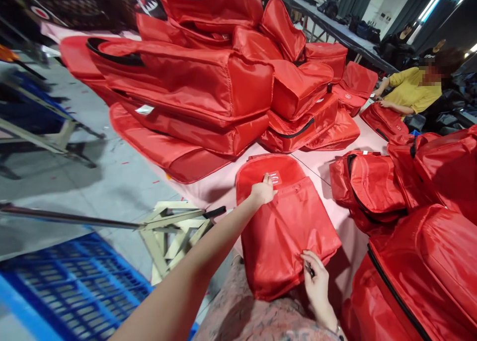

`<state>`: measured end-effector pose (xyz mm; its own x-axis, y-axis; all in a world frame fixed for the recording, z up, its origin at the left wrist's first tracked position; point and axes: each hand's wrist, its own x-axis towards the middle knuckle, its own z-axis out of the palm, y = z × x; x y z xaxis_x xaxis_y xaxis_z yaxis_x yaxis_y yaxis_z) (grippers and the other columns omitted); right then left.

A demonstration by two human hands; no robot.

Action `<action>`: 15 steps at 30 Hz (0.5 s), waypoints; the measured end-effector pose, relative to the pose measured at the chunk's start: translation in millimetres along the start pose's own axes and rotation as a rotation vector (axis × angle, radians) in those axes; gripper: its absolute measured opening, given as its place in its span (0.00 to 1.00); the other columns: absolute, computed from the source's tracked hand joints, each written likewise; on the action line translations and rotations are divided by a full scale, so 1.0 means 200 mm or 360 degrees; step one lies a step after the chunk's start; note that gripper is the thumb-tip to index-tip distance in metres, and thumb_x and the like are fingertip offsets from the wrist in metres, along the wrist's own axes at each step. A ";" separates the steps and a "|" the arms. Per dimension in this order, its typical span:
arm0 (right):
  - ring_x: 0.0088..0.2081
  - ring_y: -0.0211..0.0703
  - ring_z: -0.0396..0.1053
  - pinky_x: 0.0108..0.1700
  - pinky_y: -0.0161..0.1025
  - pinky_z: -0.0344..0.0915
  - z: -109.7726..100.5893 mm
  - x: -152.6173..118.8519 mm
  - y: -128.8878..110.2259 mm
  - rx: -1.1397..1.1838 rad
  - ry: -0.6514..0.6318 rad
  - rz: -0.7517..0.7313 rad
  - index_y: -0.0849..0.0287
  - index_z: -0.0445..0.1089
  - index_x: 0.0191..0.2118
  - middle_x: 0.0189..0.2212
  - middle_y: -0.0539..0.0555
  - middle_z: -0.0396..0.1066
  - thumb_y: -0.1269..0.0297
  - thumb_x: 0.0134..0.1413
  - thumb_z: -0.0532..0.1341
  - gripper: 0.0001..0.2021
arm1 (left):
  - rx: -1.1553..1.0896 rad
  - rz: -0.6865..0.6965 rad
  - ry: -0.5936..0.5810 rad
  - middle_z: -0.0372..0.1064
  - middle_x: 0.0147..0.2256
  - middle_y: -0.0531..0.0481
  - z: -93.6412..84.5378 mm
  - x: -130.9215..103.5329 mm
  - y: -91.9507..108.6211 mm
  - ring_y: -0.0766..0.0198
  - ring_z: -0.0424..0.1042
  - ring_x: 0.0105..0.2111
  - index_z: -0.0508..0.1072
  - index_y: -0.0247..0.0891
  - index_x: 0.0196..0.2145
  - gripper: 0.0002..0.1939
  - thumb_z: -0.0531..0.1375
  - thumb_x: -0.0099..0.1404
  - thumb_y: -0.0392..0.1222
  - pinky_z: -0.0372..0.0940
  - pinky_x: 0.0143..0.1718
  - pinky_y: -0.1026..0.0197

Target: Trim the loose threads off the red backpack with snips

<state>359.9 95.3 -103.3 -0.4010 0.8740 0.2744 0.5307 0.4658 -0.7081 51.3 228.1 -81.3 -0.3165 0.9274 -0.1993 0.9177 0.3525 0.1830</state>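
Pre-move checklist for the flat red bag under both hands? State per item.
1. Left hand on the red bag: ok, it rests at the far end beside the small label.
2. Right hand on the bag: ok, fingers at the near edge, a small dark item between them.
3. What that dark item is: cannot tell, too small.
4. Bag flat on the pink table: not ok, its near end hangs over the table edge.
5. Space around the bag: not ok, another red bag sits close at the right, the red pile behind.
6. Co-worker apart: ok, at the far end.
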 end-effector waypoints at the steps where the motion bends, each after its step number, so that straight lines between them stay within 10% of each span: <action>1: 0.47 0.43 0.69 0.51 0.41 0.66 0.00 0.00 0.00 0.0005 0.0009 0.0001 0.56 0.72 0.43 0.45 0.56 0.72 0.73 0.50 0.54 0.16 | 0.0008 0.0015 0.0009 0.45 0.60 0.21 0.00 0.00 0.01 0.44 0.70 0.41 0.48 0.27 0.63 0.34 0.48 0.65 0.49 0.66 0.35 0.50; 15: 0.48 0.43 0.68 0.52 0.42 0.65 0.01 -0.02 0.02 0.0086 0.0001 0.0040 0.56 0.72 0.44 0.45 0.56 0.71 0.72 0.51 0.54 0.16 | -0.0023 0.0082 0.0002 0.53 0.56 0.22 -0.02 -0.04 0.04 0.44 0.69 0.42 0.53 0.28 0.61 0.28 0.50 0.64 0.39 0.65 0.38 0.48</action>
<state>362.6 93.5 -107.9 -0.3878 0.8853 0.2566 0.4995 0.4358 -0.7488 59.5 223.5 -74.9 -0.2690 0.9446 -0.1878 0.9293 0.3058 0.2069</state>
